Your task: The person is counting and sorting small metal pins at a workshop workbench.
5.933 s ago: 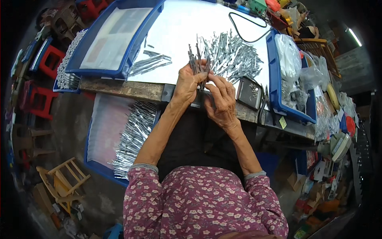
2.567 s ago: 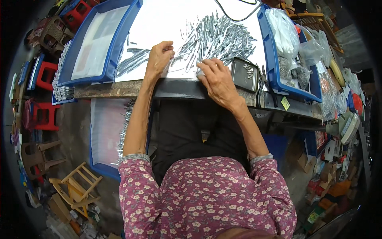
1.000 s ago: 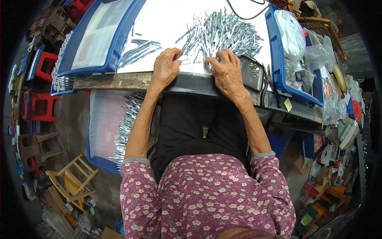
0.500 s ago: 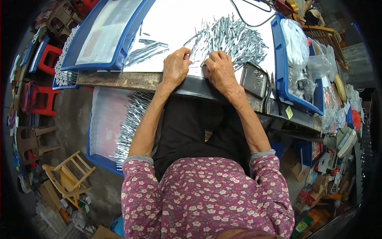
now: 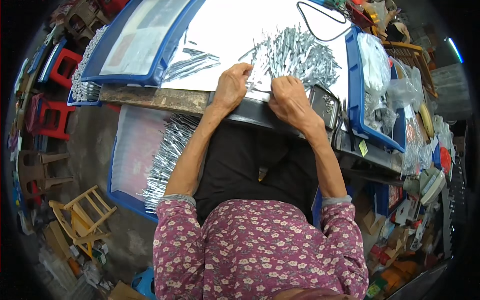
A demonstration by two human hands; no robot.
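Observation:
At the near edge of the white tabletop, my left hand (image 5: 231, 88) is closed in a pinch. A short gap to its right, my right hand (image 5: 291, 100) is closed too, knuckles up. What the fingers hold, if anything, is too small and hidden to make out. Just beyond my right hand spreads a heap of thin silvery metal strips (image 5: 302, 57). A smaller bunch of similar strips (image 5: 192, 66) lies left of my left hand. Close to my right wrist sits a small dark tray (image 5: 318, 102) with tiny metal parts in it.
A lined blue crate (image 5: 155, 75) stands on the table's left, and a blue bin (image 5: 354, 75) with plastic bags on the right. Below the table, another blue crate (image 5: 131, 199) holds many metal strips. A black cable (image 5: 315, 36) loops at the back. Red stools (image 5: 52, 117) stand left.
Both hands have shifted slightly right and toward me in the picture, still closed. The whole view has tilted a little, so the table and crates sit differently in it.

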